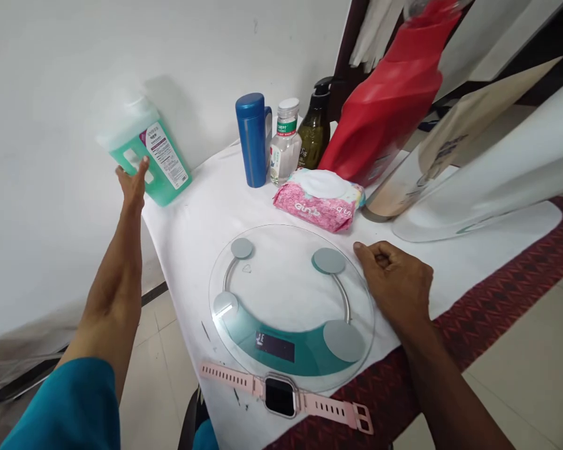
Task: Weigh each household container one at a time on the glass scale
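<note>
On the white tablecloth (206,206), left hand (134,186) clamps the green jug (163,155) at 10 o'clock, apparently to steady its weight; right hand (396,281), fingers curled together, sits just beside the glass scale's (281,309) 3 o'clock rim.

The worktop (187,219) wears a white cloth with a patterned dark red border (492,281) toward the lower right. At the centre lies a round glass scale (286,300); just below it, a pink-strapped watch (280,395). Above are a pink wipes pack (319,199), a blue flask (254,140), a clear bottle (286,150), a dark pump bottle (315,128) and, toward the upper right, a red container (387,94).
</note>
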